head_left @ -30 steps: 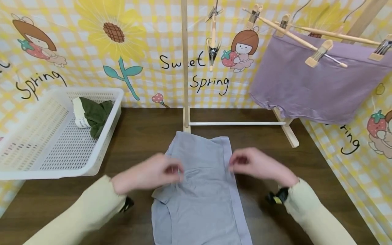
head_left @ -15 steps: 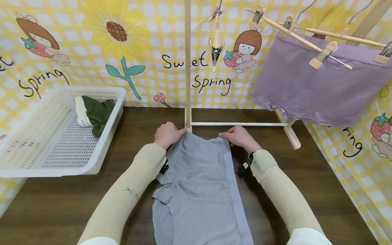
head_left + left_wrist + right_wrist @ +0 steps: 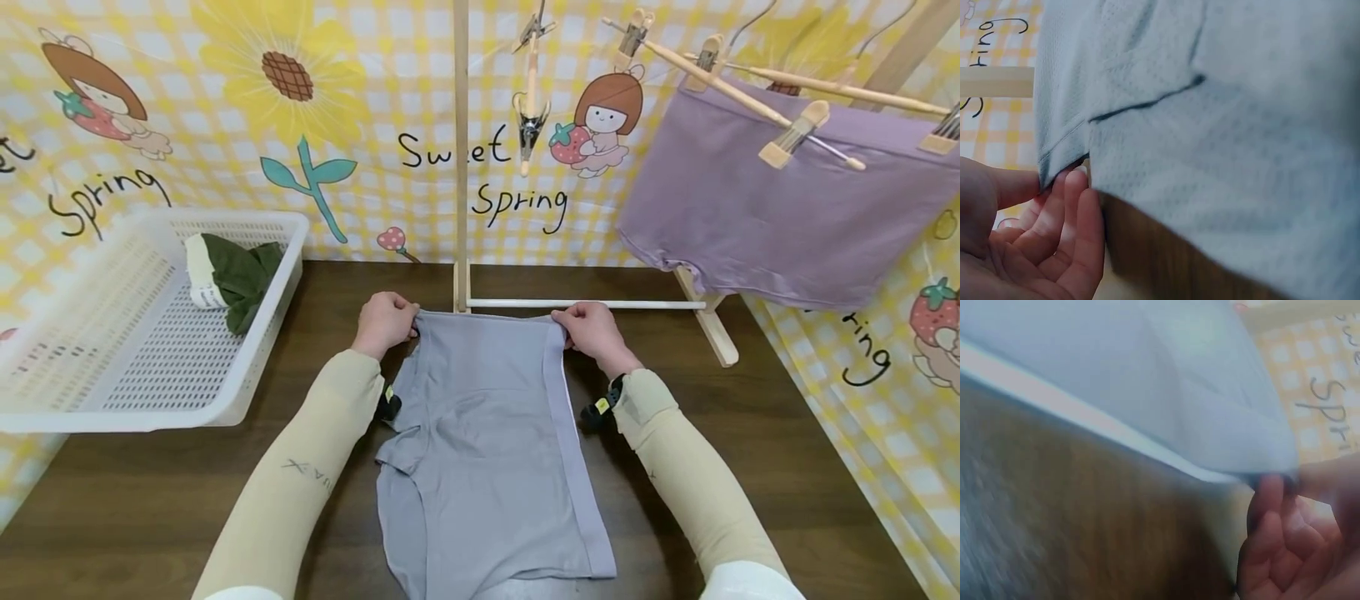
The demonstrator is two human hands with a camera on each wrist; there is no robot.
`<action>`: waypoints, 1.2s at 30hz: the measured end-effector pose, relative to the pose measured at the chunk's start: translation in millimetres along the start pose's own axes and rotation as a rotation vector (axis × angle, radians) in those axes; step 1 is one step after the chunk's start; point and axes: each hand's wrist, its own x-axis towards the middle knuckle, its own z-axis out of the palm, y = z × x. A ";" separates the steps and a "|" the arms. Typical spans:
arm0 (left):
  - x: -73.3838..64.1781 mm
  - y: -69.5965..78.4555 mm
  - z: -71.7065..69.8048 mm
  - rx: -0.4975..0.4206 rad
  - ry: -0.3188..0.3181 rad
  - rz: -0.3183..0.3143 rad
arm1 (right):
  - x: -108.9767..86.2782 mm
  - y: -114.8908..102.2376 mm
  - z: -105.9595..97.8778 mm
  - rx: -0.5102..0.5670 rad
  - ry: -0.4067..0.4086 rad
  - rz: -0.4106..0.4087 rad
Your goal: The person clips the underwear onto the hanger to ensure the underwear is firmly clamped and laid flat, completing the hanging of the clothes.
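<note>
Grey underpants (image 3: 487,433) lie sideways on the table, their smooth waistband (image 3: 576,467) running down the right side. At the far left corner my left hand (image 3: 385,323) pinches the edge of the cloth. The far right corner, at the waistband's end, is gripped between thumb and fingers of my right hand (image 3: 592,329). The far edge is stretched straight between the two hands. In the left wrist view, the left hand (image 3: 1054,237) holds a hemmed corner. In the blurred right wrist view, the right hand (image 3: 1297,537) pinches the other corner, partly lifted off the table.
A white plastic basket (image 3: 232,408) with a dark green garment (image 3: 243,279) stands at left. Behind the underpants rises a wooden rack with a white lower bar (image 3: 585,304). Lilac underpants (image 3: 772,192) hang at right from a clip hanger; another hanger (image 3: 531,100) hangs mid-rack.
Both hands have reached from the middle of the underpants to the far corners and taken hold. The left hand has then moved left, pulling the far edge straight; the cloth has shifted slightly away.
</note>
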 end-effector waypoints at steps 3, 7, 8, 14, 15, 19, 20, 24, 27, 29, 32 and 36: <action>0.9 1.3 3.4 -0.015 0.007 0.013 | 2.3 -1.7 3.2 0.067 -0.028 0.021; 0.0 5.9 7.6 -0.038 0.046 0.069 | 2.1 -6.1 4.5 0.134 -0.086 0.022; -0.2 6.8 8.2 -0.045 0.049 0.083 | 1.7 -6.7 3.9 0.145 -0.092 0.017; 1.9 5.6 12.1 -0.157 0.003 0.091 | 3.4 -1.6 -0.4 0.155 0.023 -0.020; 2.1 4.4 12.7 -0.168 -0.004 0.088 | 3.2 -0.9 -1.2 0.133 0.037 -0.025; -2.8 3.8 12.3 -0.108 0.043 0.183 | -2.7 -3.7 -3.6 -0.013 0.054 -0.107; -5.5 5.1 11.8 -0.084 0.064 0.235 | -5.5 -6.3 -3.8 -0.043 0.045 -0.138; -22.1 13.2 10.9 0.057 0.011 0.521 | -17.7 -17.4 -2.5 -0.156 -0.081 -0.296; -39.2 16.8 12.5 0.215 -0.207 0.683 | -25.7 -21.9 -0.5 -0.281 -0.295 -0.382; -50.0 15.8 14.4 0.326 -0.337 0.703 | -29.4 -21.1 0.4 -0.381 -0.428 -0.422; -60.9 10.9 16.6 0.463 -0.442 0.669 | -32.9 -16.8 -0.5 -0.533 -0.560 -0.450; -65.0 -1.4 14.0 0.561 -0.489 0.590 | -35.6 -10.8 -6.3 -0.636 -0.605 -0.422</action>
